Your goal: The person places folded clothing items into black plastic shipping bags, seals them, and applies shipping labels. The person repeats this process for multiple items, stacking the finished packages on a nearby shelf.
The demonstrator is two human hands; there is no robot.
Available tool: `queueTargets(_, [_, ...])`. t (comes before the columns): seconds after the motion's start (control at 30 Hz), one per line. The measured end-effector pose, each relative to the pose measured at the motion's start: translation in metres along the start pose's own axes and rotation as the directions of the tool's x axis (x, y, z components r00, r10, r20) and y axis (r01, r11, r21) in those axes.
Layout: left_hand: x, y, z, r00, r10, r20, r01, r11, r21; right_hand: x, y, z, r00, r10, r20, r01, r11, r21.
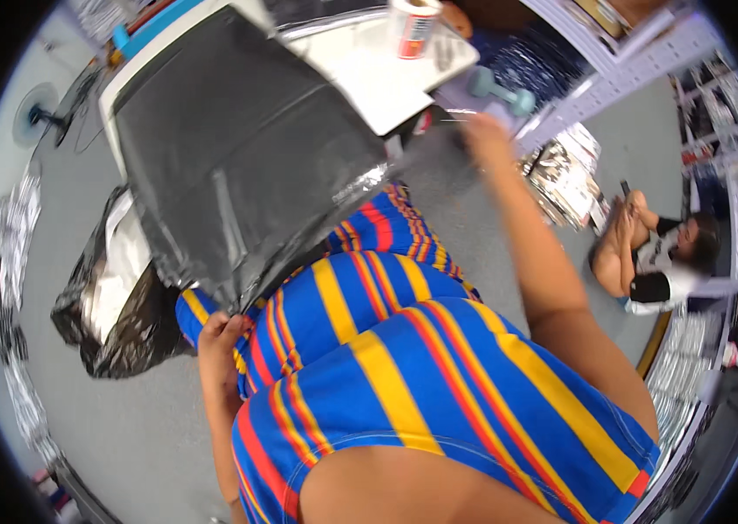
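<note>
- While floor (pixel 146 428) lies open beside the left hand (pixel 222 336), I see it pinching an edge of black plastic (pixel 247 140).
- Right hand (pixel 486 140) is blurred; I can't tell its grip.

One close fisheye view from the head (round, dark-cornered), downward over left hand (pixel 221 339) and right hand (pixel 489 141).

A glossy black, roughly rectangular plastic sheet (pixel 242 140) spans the frame's upper left. Its lower corner is bunched.
</note>
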State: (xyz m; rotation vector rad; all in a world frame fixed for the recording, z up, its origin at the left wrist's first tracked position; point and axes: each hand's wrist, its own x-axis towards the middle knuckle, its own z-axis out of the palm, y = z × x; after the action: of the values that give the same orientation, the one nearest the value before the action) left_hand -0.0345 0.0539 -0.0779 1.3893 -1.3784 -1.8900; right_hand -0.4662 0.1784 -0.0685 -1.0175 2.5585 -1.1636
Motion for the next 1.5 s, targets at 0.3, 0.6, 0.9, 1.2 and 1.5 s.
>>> queueTargets(0.3, [-0.019,0.107,0.033,0.831,0.546,0.107,-0.470,0.584,0.662,-0.050,-0.053,-0.035,0.930,0.044,-0.365,0.288,0.531,0.797])
queueTargets(0.6, [-0.024,0.159,0.073,0.077,0.953,0.292,-0.986,0.029,0.164,-0.072,-0.240,0.025,0.254,-0.938,-0.237,0.761,0.042,0.648])
queueTargets(0.9, [0.064,0.073,-0.251,0.773,0.114,-0.624,0.630,-0.026,0.776,-0.046,-0.175,0.025,0.689,-0.712,-0.135,0.633,0.502,0.589])
queueTargets(1.2, [0.043,0.089,-0.128,0.245,0.969,-0.005,-0.085,0.027,0.996,-0.006,-0.041,0.023,0.665,-0.743,-0.073,0.687,0.647,-0.330])
queueTargets(1.5, [0.057,-0.003,-0.017,0.309,0.912,0.269,-0.483,-0.094,0.871,0.018,-0.022,0.081,0.614,-0.789,0.001,0.742,0.577,-0.342])
